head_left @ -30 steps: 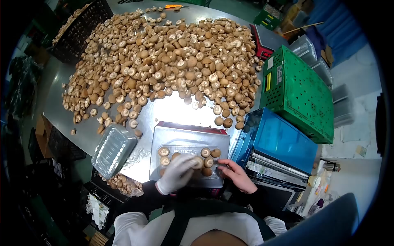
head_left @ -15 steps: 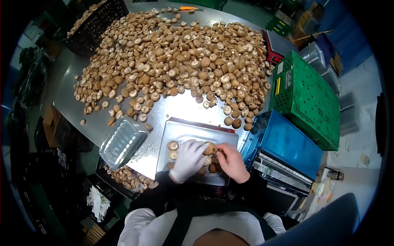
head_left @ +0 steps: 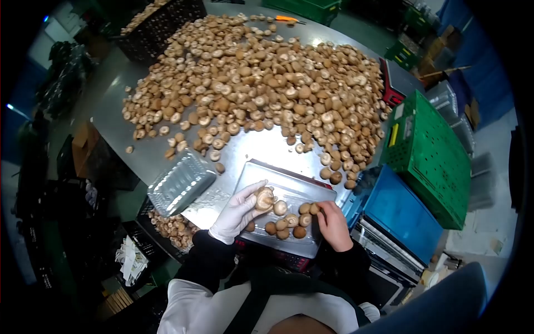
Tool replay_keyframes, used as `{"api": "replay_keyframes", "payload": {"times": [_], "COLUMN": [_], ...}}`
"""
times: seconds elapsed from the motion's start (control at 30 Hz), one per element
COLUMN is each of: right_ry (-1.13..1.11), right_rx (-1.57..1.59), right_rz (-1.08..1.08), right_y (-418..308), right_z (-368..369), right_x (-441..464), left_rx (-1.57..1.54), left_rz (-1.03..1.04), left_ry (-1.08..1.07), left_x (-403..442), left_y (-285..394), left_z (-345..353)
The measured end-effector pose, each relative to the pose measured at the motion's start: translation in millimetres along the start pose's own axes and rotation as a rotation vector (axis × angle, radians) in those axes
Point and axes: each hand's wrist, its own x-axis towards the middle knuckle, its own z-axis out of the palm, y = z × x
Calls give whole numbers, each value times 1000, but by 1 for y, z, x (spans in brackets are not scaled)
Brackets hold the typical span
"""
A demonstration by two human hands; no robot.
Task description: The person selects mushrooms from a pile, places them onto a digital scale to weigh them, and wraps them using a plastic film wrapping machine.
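While the gloved left hand [head_left: 229,219] pinches a pale mushroom [head_left: 265,199] between thumb and fingers, the catch sits right at its fingertips, over the near-left part of a clear tray [head_left: 293,200]. Just to the right of that pinch, touching or nearly so, lies a whitish mushroom [head_left: 280,208]; a cluster of brown mushrooms [head_left: 282,224] spreads below and to the right of it, between the two hands. Beneath the gloved fingers, near the palm, another brown cap [head_left: 250,226] shows.

Where the bare right hand [head_left: 334,224] reaches in from the other side, its fingers are bent and their tips meet a small mushroom [head_left: 314,209]; whether they grip it or only touch it, I cannot tell. Under both hands and the tray is a scale [head_left: 281,173]. Left of the gloved grip, well apart, stands a clear container [head_left: 181,182]; beyond both hands spreads a mushroom heap [head_left: 267,83].
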Motion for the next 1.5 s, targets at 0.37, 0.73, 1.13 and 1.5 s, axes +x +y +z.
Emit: {"api": "replay_keyframes", "payload": {"times": [0.37,0.73,1.13,1.5], "right_ry": [-54,-46,-67,245], "right_rx": [-34,1,990,603], "right_rz": [-19,42,-197,-504], "right_y": [1,-1,-115,-140], "right_z": [-3,-23,-141,-206], "right_x": [-2,-9,3,-20], "left_rx": [1591,1489,2072,1999], "left_rz": [562,637,271,453], "left_ry": [51,278,677,406], "left_x": [-25,-37,-23,41], "left_y": [-36,-7,64,56], "left_z": [-11,-26,-81,-53]}}
